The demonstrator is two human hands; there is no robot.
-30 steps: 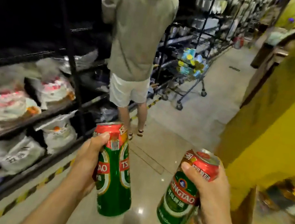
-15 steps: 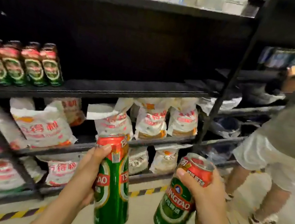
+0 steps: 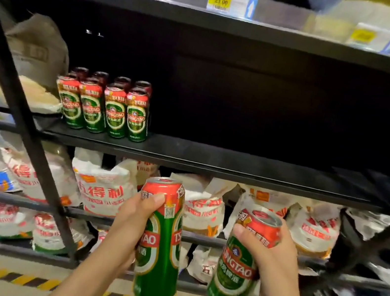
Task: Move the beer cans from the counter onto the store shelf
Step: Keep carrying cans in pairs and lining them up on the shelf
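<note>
So it's a black metal store shelf unit (image 3: 212,159) with slanted black uprights. On the middle board there's a tight cluster of green-and-red beer cans (image 3: 103,105) standing upright at the left end, two rows deep. The boards below are packed with white printed plastic bags (image 3: 102,191). Yellow price tags (image 3: 221,1) are on the top board's edge.

We hold both forearms raised in front of us. Our left hand (image 3: 133,218) curls around a can's upper half, thumb across its front; our right hand (image 3: 270,252) grips another, thumb pressed below its rim.
</note>
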